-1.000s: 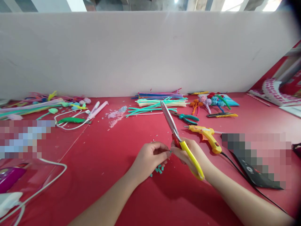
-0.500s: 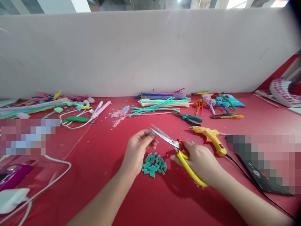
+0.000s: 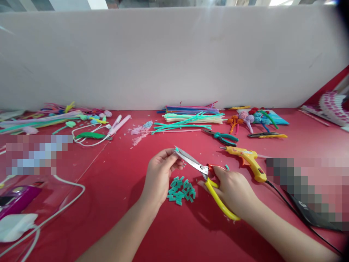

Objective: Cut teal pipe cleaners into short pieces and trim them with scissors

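My left hand (image 3: 162, 167) pinches a small teal piece of pipe cleaner (image 3: 177, 149) between thumb and forefinger. My right hand (image 3: 231, 187) grips scissors (image 3: 191, 160) with yellow and red handles. Their blades point left, and the tips lie at the teal piece, right beside my left fingertips. On the red table just below, between both hands, sits a loose pile of short teal pipe cleaner cuttings (image 3: 180, 191). One stray cutting (image 3: 227, 167) lies beyond my right hand.
Bundled pipe cleaners (image 3: 193, 118) lie near the white partition (image 3: 174, 58). Teal-handled pliers (image 3: 225, 138) and a yellow glue gun (image 3: 249, 160) with a black cord lie right. Fluffy pipe cleaner flowers (image 3: 247, 118) stand behind them. A pink hair straightener (image 3: 118, 125) and white cables lie left.
The scissor blades have drawn closer together, over the teal piece at my left fingertips. The view has shifted slightly, moving the table items a little to the right.
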Tool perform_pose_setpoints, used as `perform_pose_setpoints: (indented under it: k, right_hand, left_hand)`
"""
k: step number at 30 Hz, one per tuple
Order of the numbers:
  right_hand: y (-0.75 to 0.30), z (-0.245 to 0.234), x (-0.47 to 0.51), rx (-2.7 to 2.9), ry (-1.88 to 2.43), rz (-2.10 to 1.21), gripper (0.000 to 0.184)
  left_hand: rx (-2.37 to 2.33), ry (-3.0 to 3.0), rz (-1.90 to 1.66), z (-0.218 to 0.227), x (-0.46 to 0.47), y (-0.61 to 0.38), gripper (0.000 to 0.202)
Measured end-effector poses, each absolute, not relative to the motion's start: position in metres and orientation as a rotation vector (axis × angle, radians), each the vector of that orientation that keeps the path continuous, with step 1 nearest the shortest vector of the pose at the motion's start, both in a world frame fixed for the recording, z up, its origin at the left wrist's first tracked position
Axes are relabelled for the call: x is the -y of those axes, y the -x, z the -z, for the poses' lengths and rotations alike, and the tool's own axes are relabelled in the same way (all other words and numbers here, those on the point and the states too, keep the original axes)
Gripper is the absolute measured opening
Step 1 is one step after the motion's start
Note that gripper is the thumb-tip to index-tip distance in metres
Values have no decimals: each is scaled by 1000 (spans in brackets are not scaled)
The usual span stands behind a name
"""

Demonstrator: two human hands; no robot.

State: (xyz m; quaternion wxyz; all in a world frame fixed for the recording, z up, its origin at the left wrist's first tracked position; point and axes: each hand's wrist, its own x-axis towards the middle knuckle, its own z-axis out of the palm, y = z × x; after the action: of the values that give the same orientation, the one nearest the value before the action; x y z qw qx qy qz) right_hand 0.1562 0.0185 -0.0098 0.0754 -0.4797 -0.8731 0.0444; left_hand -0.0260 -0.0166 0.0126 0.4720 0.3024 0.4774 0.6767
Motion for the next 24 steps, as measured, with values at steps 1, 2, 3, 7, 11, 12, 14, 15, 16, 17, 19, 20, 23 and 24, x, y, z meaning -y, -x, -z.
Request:
perform_pose_setpoints:
  k: [1,2,3,7,11,12,14,15,16,17,19,20,23,24]
  right_hand:
    - [-156,10,-18,2617,1441,-132,36]
    - [-156,11,-18,2615,1443,-131,36]
    - [-156,11,-18,2613,1444,-128,36]
    - [-156,12,-18,2608,1448,-121,36]
    - [-156,12,-18,2614,1445,-105,35]
    - [-156,12,-19,2619,1440,-97,35]
    - [-156,13,-19,2625,1416,-80,35]
    - [-156,14,-19,2625,1401,-77,34]
    - [-156,14,-19,2621,1389,-78,34]
    - [-156,15,-19,2617,1384,-84,35]
    - [-156,15,-19,2608,1390,-97,35]
    - [-156,15,-19,2607,1392,-101,36]
    - [-156,15,-19,2613,1391,-102,36]
    - [-156,15,-20,2615,1391,-98,36]
  left_hand:
    - [-1167,-736,-1662,-13,17,26,10]
    - [-1163,-734,-1667,-13,17,26,9]
    - [-1158,-735,-1672,-13,17,25,9]
    - [-1141,-737,-1678,-12,18,25,9]
    - [-1140,-732,-1678,-12,17,26,9]
    - [-1140,-733,-1679,-12,17,26,9]
    - [-1139,-734,-1679,-12,17,26,9]
    - [-1139,-735,-1679,-12,17,26,9]
    - [-1139,-735,-1678,-12,17,26,9]
    - [-1140,-735,-1679,-12,17,26,9]
    - [-1137,-737,-1681,-12,17,26,9]
    - [-1135,-738,-1682,-12,17,26,9]
    - [-1127,-738,-1685,-12,18,26,8]
    - [-1127,-735,-1687,-12,18,26,8]
